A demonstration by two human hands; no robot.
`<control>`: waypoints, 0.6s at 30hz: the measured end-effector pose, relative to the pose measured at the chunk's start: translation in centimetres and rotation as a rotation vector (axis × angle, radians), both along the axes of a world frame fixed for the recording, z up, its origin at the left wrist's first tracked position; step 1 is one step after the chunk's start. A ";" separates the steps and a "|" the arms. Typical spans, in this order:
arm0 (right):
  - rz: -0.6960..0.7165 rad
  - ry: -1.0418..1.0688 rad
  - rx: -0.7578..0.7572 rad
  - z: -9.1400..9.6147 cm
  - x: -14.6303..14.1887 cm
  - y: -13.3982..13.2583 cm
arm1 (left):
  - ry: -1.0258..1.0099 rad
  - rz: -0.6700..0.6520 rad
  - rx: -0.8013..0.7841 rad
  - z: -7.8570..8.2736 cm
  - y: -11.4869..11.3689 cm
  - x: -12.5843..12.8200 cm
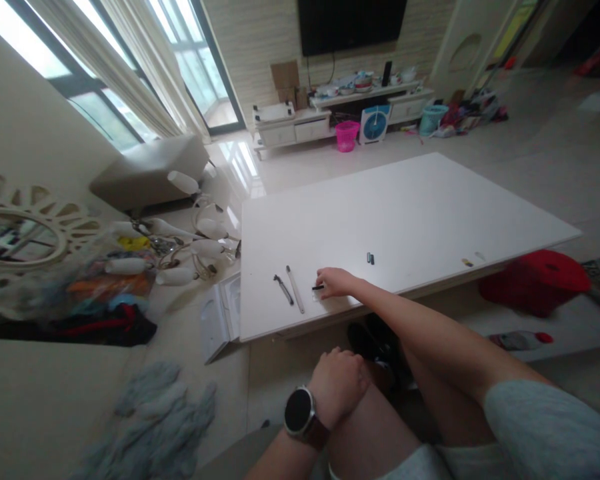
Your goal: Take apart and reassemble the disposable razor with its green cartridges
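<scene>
My right hand (334,283) reaches over the near edge of the white table (405,207). Its fingers close on a small dark strip (319,287), held just at the tabletop; its kind is too small to make out. Left of that hand lie a razor-like dark tool (283,291) and a slim pale stick (295,289), roughly side by side. Farther right on the table is a pair of small dark green pieces (371,258). My left hand (341,383), with a watch (299,410) on its wrist, rests over my knee, fingers draped, holding nothing visible.
Small yellowish bits (467,262) lie near the table's right front edge. A red stool (535,283) and a bottle (520,341) are at the right. On the left floor are a chandelier with white shades (207,248) and grey cloth (155,420).
</scene>
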State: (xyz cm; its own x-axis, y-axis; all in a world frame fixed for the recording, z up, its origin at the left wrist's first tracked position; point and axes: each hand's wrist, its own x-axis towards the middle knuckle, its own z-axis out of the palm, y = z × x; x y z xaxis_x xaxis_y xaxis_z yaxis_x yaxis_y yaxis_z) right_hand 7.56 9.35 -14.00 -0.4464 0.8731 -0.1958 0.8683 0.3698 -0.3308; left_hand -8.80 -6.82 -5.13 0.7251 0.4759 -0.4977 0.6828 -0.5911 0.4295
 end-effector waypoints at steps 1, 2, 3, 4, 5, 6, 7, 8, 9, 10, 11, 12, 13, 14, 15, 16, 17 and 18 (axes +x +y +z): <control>0.003 -0.014 0.000 0.0 -0.1 0.0 | 0.001 -0.002 -0.001 0.0 0.0 0.0; 0.006 -0.028 0.000 0.1 -0.3 -0.1 | 0.002 -0.001 -0.002 0.1 0.0 0.0; 0.011 -0.041 0.002 0.1 -0.5 -0.1 | 0.004 0.002 -0.002 0.1 0.0 0.0; 0.016 -0.054 0.003 0.2 -0.6 -0.1 | 0.004 0.005 -0.002 0.2 0.0 0.0; 0.024 -0.067 0.004 0.3 -0.8 -0.2 | 0.005 0.008 -0.001 0.3 0.0 0.0; 0.035 -0.079 0.005 0.4 -0.9 -0.3 | 0.006 0.011 0.000 0.3 0.0 0.0; 0.046 -0.090 0.005 0.5 -1.0 -0.3 | 0.006 0.011 0.000 0.4 0.0 0.0; 0.055 -0.100 0.004 0.5 -1.1 -0.4 | 0.005 0.010 0.001 0.4 0.0 0.0; 0.063 -0.108 0.002 0.6 -1.3 -0.4 | 0.003 0.006 0.003 0.3 0.0 0.0; 0.069 -0.116 -0.001 0.7 -1.4 -0.4 | 0.002 0.002 0.004 0.3 0.0 0.0; 0.072 -0.123 -0.004 0.7 -1.4 -0.5 | 0.000 0.000 0.006 0.2 0.0 0.0; 0.073 -0.129 -0.008 0.7 -1.5 -0.5 | -0.002 -0.002 0.008 0.1 0.0 0.0; 0.073 -0.133 -0.011 0.8 -1.6 -0.6 | -0.003 -0.003 0.009 0.0 0.0 0.0; 0.073 -0.135 -0.014 0.8 -1.6 -0.6 | -0.004 -0.002 0.009 -0.1 0.0 0.0; 0.071 -0.133 -0.017 0.8 -1.7 -0.7 | -0.004 -0.002 0.008 -0.1 0.0 0.0; 0.069 -0.129 -0.018 0.8 -1.7 -0.7 | -0.005 0.000 0.007 -0.2 0.0 0.0; 0.067 -0.121 -0.019 0.8 -1.7 -0.8 | -0.006 0.001 0.005 -0.2 0.0 0.0; 0.063 -0.111 -0.019 0.8 -1.7 -0.9 | -0.006 0.002 0.002 -0.2 0.0 0.0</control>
State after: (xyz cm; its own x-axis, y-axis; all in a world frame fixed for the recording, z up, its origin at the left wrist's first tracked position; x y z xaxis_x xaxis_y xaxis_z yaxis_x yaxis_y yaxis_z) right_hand 5.89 8.50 -13.24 -0.4747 0.8398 -0.2634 0.8753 0.4190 -0.2415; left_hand -8.84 -6.83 -5.36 0.7275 0.4781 -0.4922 0.6810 -0.5907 0.4328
